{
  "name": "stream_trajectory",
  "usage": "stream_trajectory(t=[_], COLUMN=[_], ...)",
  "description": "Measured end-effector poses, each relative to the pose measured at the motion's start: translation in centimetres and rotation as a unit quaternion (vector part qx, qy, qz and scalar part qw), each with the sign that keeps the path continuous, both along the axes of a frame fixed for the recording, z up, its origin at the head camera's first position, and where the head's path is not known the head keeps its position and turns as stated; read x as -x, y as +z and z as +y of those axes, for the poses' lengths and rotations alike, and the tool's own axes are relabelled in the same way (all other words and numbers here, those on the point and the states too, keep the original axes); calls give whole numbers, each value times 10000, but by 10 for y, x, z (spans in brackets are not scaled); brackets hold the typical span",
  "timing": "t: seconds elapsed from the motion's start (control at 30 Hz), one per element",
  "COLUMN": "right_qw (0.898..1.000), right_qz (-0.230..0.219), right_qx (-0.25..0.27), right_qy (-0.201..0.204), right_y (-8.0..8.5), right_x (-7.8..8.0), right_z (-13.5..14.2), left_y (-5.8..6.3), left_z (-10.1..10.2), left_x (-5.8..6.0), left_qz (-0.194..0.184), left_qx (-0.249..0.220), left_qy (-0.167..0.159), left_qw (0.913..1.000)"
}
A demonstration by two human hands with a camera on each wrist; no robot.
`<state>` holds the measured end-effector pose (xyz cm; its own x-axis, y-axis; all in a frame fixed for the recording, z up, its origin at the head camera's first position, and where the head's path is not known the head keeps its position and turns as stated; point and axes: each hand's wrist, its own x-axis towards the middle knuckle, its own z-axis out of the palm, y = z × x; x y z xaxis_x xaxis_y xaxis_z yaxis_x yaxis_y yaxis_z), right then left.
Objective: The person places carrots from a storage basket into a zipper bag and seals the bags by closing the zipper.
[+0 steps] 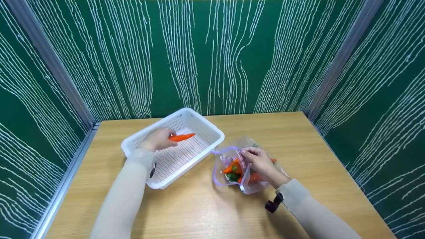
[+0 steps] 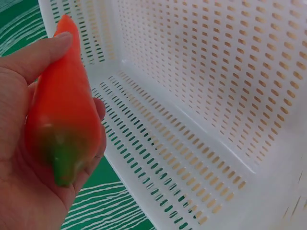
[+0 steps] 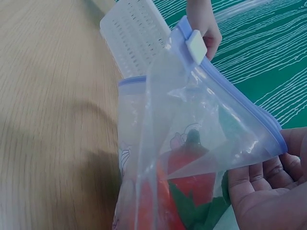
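Note:
My left hand (image 1: 157,139) grips an orange-red pepper (image 2: 64,105) over the white slotted basket (image 1: 191,151). In the left wrist view the green stem faces the camera, with my thumb along the body and fingers curled beneath. The pepper's pointed tip (image 1: 191,135) faces right in the head view. My right hand (image 1: 262,163) pinches the purple-edged rim of a clear zip bag (image 3: 206,100), whose mouth gapes toward the basket. Inside the bag lie orange and red peppers (image 3: 194,177) and something green (image 1: 233,176). A white slider (image 3: 196,47) sits on the bag's zip.
Both basket and bag rest on a wooden table (image 1: 199,212), the bag just right of the basket's near right corner. Green walls (image 1: 212,76) with white wavy lines enclose the back and sides, joined by metal posts (image 1: 342,53).

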<state>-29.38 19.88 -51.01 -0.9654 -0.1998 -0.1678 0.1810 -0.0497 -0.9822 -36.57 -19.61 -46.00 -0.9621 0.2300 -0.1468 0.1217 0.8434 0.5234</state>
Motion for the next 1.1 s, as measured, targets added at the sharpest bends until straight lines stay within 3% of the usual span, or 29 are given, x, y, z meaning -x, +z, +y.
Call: stream_trajectory(t=[0.13, 0.43, 0.7, 1.1], right_qw=[9999, 9997, 9997, 9997], right_qz=[-26, -174, -211, -207], right_qx=[132, -93, -93, 126], right_qy=[-13, -149, 44, -53], right_y=[1, 2, 2, 2], right_x=[0, 0, 1, 1], right_z=[0, 3, 3, 1], left_y=[5, 10, 8, 11], left_z=[0, 2, 3, 6], left_x=[-7, -20, -27, -42], left_qz=[108, 389, 433, 430], left_qx=[-190, -227, -421, -656], left_qy=[80, -42, -62, -117], left_qw=[9997, 9990, 9982, 9969])
